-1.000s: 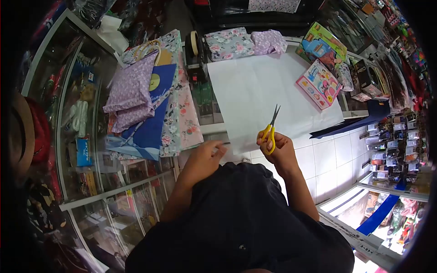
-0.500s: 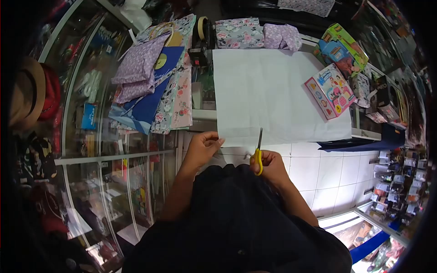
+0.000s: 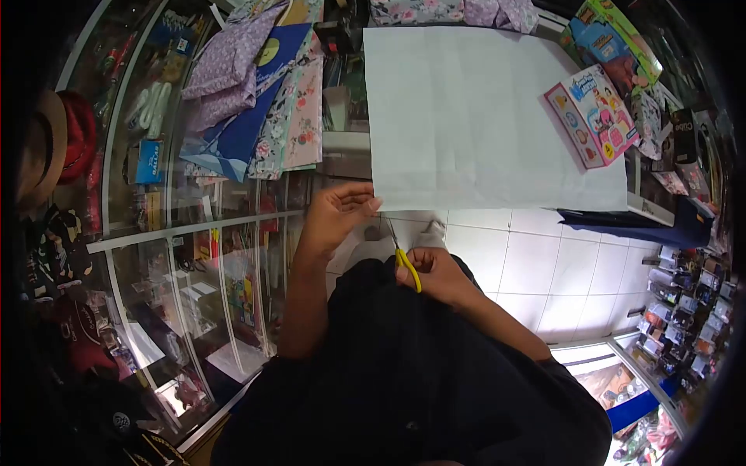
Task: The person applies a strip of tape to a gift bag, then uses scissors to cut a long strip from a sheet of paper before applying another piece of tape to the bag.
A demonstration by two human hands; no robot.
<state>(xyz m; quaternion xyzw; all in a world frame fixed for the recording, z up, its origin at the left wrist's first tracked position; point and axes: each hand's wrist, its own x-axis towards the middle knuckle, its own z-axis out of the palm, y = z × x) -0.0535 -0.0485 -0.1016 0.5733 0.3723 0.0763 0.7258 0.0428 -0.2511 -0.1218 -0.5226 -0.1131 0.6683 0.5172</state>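
A large white sheet of paper [image 3: 458, 116] lies over the counter, its front edge hanging out over the floor. My left hand [image 3: 336, 217] pinches the sheet's front left corner between thumb and fingers. In my right hand [image 3: 437, 276] is a pair of scissors [image 3: 409, 272] with yellow handles. Their thin blades point up and left, just below the paper's front edge and close to my left fingertips. The blades look closed or nearly so, and no cut shows in the sheet.
A pink toy box [image 3: 598, 120] rests on the paper's right side, by a green box [image 3: 622, 39]. Folded floral papers and a blue folder [image 3: 233, 136] lie on the left glass case. Dark blue material [image 3: 637, 229] sticks out under the counter's right end.
The scissors have moved left and tipped from upright toward my left hand. My left hand stays at the paper's corner. The whole view has shifted, so the counter sits higher in it.
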